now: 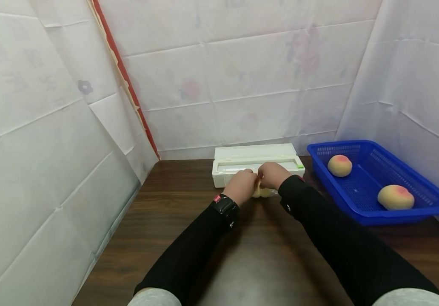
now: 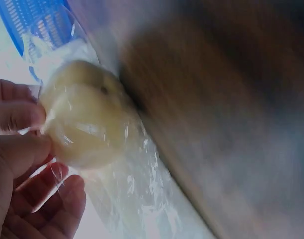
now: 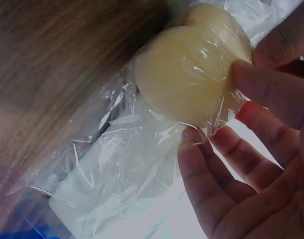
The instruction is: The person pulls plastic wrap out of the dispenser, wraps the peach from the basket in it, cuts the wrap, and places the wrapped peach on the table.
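Both hands meet over a pale yellow peach (image 1: 260,192) in front of the white cling film box. Clear cling film (image 3: 127,164) covers the peach and trails off loosely in wrinkled folds. My left hand (image 1: 240,186) pinches the film at the peach's near side between thumb and fingers. Opposite it, my right hand (image 1: 274,175) also pinches film at the peach, its other fingers (image 3: 191,159) loosely bent beneath. In the left wrist view the thumbs of the two hands lie side by side against the wrapped fruit. The cling film box (image 1: 219,178) has its lid raised.
To the right stands a blue plastic basket (image 1: 372,219) holding two pink-tipped peaches (image 1: 340,165). A green slider (image 1: 300,166) sits at the right end of the box. White sheeting (image 1: 242,85) hangs around the dark wooden table (image 1: 177,191).
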`<state>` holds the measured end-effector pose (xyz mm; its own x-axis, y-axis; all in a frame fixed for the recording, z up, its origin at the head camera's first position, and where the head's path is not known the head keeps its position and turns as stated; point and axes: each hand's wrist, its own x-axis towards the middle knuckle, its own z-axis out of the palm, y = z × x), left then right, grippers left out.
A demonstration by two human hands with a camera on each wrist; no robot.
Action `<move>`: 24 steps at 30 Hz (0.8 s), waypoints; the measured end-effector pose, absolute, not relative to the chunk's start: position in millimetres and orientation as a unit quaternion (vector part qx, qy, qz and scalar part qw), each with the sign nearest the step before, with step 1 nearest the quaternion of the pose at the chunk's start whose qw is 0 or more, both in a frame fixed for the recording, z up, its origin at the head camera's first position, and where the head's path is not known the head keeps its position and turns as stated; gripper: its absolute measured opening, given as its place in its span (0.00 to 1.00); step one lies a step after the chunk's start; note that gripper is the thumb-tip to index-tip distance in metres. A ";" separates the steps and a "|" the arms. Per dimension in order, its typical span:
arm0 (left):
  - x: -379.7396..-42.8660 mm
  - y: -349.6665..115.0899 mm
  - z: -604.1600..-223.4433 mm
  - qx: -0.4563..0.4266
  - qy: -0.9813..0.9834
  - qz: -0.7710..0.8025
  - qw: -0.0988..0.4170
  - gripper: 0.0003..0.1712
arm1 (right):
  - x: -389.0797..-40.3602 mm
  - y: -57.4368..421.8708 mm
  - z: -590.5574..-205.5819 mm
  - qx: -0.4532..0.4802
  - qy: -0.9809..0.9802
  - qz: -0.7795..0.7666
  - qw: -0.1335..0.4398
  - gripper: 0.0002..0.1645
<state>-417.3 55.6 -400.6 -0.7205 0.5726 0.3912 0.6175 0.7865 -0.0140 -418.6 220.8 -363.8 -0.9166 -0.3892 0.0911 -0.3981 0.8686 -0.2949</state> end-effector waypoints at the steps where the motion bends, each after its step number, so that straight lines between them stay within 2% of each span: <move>1: -417.0 56.9 -400.9 -0.321 -0.926 -0.064 0.187 0.14 | -419.8 221.3 -361.9 0.199 -0.967 0.157 0.004 0.09; 6: -418.5 60.5 -400.8 -0.305 -0.930 -0.096 0.179 0.18 | -424.3 224.5 -357.3 0.178 -0.968 0.174 -0.019 0.12; 12: -423.1 63.1 -397.7 -0.297 -0.933 -0.128 0.158 0.10 | -423.7 230.8 -364.1 0.172 -0.964 0.204 -0.018 0.13; 16: -422.4 64.0 -394.0 -0.287 -0.941 -0.111 0.140 0.15 | -419.9 239.4 -364.9 0.207 -0.954 0.217 -0.018 0.17; 19: -420.9 65.4 -390.3 -0.278 -0.946 -0.099 0.137 0.18 | -418.9 255.1 -358.4 0.204 -0.951 0.232 0.000 0.21; 24: -419.5 65.6 -391.2 -0.271 -0.946 -0.099 0.145 0.18 | -418.4 293.3 -339.9 0.115 -0.965 0.226 0.061 0.22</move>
